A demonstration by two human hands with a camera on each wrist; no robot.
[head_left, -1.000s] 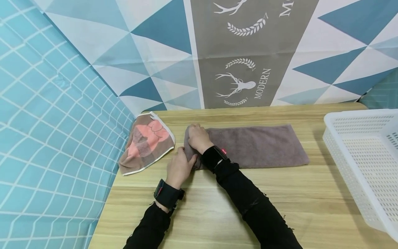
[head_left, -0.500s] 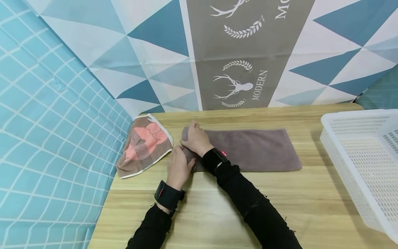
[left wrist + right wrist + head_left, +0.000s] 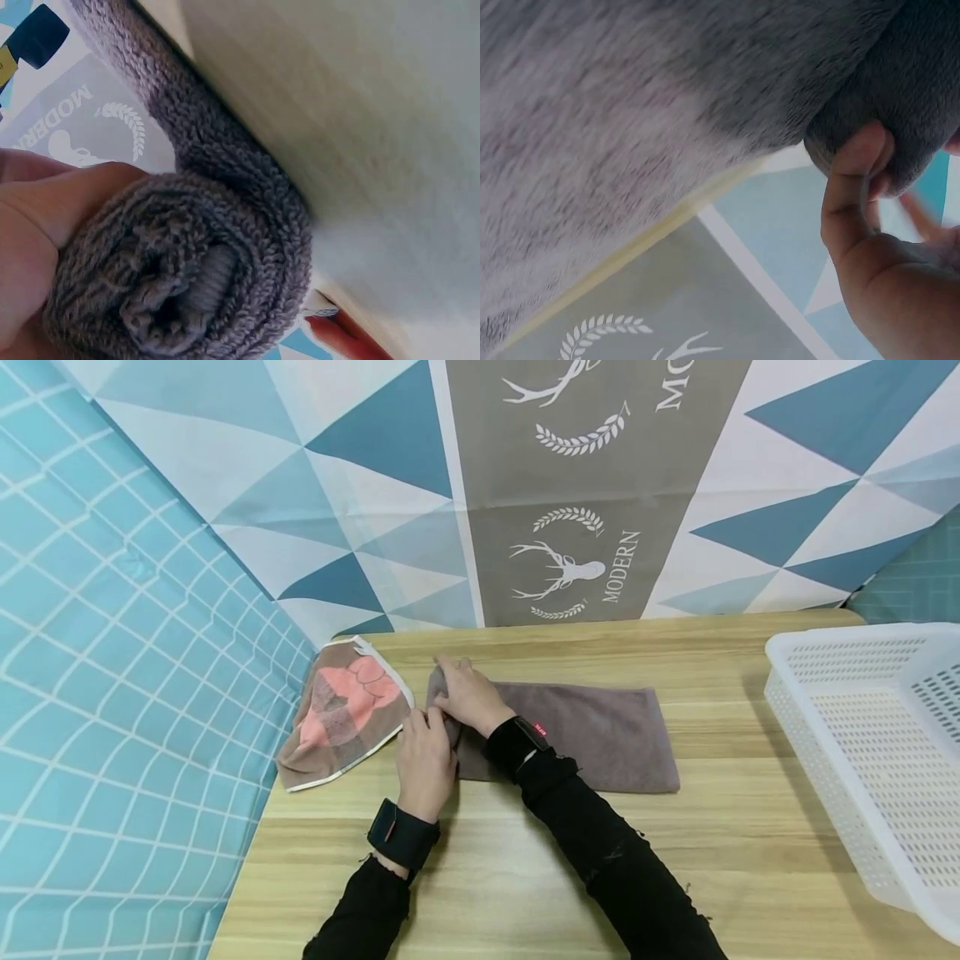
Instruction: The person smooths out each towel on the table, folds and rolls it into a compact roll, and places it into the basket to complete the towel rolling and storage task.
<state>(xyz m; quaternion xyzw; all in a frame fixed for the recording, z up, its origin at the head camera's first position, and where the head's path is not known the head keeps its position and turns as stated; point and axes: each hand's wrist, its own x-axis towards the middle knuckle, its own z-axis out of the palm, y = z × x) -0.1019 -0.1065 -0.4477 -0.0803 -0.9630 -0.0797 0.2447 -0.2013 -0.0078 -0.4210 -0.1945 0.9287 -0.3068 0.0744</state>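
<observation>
A brown-grey towel (image 3: pixel 622 739) lies on the wooden table, its right part flat and its left end rolled up. In the left wrist view the end of the roll (image 3: pixel 259 262) shows as a thick spiral, with the flat part running off from it. My left hand (image 3: pixel 424 768) holds the near end of the roll, thumb against its side. At the far end my right hand (image 3: pixel 474 700) grips the roll; its thumb presses on the cloth in the right wrist view. Part of the roll is hidden under both hands.
Left of the hands lies a brown cloth (image 3: pixel 382 695) with a pink bow pattern and white edging. A white perforated plastic basket (image 3: pixel 817 793) stands at the right. Patterned sheets hang behind and left of the table (image 3: pixel 487 877).
The flat part of the towel has become shorter, its right edge drawn leftward as the roll takes up cloth. Both hands stay at the roll and shift their fingers. The head view shifts slightly.
</observation>
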